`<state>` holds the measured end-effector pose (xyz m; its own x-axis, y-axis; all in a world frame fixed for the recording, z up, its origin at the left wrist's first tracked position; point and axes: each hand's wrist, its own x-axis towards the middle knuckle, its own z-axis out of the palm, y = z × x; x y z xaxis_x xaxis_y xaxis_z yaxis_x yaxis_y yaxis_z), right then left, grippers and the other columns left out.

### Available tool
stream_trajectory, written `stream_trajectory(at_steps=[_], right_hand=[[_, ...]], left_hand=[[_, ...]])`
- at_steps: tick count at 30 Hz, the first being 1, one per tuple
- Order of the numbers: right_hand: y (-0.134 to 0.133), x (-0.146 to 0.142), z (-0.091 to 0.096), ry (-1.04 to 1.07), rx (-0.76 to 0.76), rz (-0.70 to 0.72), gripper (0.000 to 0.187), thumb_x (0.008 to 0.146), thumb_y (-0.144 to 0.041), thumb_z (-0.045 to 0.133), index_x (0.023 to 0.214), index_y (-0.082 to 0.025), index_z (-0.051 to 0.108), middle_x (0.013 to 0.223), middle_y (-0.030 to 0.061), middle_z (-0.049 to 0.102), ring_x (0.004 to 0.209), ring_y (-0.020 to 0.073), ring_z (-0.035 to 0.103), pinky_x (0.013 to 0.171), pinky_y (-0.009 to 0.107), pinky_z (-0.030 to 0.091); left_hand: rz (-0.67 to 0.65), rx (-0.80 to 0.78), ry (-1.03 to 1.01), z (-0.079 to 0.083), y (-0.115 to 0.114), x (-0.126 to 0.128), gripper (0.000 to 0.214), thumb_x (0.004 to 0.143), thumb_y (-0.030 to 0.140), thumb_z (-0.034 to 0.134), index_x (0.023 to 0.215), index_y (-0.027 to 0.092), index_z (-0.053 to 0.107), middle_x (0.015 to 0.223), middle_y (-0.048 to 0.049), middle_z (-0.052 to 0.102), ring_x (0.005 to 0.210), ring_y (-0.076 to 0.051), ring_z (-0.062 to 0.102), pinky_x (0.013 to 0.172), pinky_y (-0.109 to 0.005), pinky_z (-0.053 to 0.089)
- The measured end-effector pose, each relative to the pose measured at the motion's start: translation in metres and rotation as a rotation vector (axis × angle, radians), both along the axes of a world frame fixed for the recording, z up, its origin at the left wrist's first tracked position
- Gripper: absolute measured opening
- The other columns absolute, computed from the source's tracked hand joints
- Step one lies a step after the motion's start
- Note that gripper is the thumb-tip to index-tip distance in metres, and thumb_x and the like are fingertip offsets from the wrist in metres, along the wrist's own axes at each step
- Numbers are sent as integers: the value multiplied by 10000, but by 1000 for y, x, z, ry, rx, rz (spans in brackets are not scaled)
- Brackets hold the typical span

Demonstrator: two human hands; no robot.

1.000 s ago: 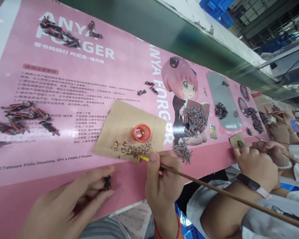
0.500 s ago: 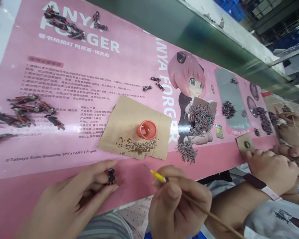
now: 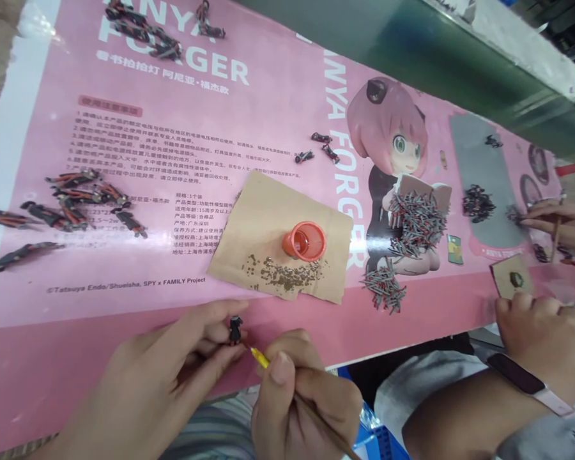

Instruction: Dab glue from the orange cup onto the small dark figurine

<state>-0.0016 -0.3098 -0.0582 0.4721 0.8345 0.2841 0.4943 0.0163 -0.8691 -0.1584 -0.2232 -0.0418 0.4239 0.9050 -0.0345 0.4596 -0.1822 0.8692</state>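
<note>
two hands meet low over the near edge of the desk point(image 3: 38, 358). the left hand point(image 3: 172, 370) is closed in a pinch on a small black piece point(image 3: 235, 330), held upright between thumb and fingertips just above the pink sheet point(image 3: 268, 102). the right hand point(image 3: 306, 399) is curled tight round a thin brush point(image 3: 287, 390), its yellow tip touching or almost touching the piece's lower side.

to do this well, i judge the left hand should stay braced on the desk so the piece cannot wobble, and the brush should come in with only its fine tip, light, so nothing smears past the spot.

half a second ago the brush tip pointed up toward the brown card point(image 3: 278, 223) and stood well apart from the piece; now it has swung left to meet it. the orange cap point(image 3: 305, 241) and the specks beside it lie as before. a co-worker's hand point(image 3: 546, 332) at right has shifted slightly.
</note>
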Motion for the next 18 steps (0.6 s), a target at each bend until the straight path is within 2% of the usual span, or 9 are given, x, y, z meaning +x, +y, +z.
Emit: stream_trajectory(at_steps=[4,9,14,18], right_hand=[[0,1,0,56,-46,-9,366,1053,-222,560,699,-308,595,572,-6,610,453,141,531,373,351,470],[2,-3,1,75,-42,0,361,1041,-222,604,688,-281,559,610,-16,646,476,137,547,385,322,475],[5,-3,4,90,-26,-24,341,999,-243,662,684,-280,536,594,-24,616,462,149,499,374,336,440],[5,-1,2,106,-37,6,340,1012,-242,627,681,-280,560,574,-15,593,440,137,510,358,314,408]], left_hand=[[-34,-39,-41,0,0,0,450,1145,715,490,1190,398,805,772,89,841,558,-96,804,595,-61,612],[-56,-25,-60,1,1,-1,366,1162,663,503,1242,422,766,816,110,855,595,-88,821,646,-55,619],[-45,-24,-53,1,2,-1,352,1157,673,508,1260,443,754,844,121,866,606,-91,827,644,-55,619],[-13,-11,23,1,-2,-1,430,1128,747,494,1237,460,795,793,115,852,560,-99,803,620,-69,623]])
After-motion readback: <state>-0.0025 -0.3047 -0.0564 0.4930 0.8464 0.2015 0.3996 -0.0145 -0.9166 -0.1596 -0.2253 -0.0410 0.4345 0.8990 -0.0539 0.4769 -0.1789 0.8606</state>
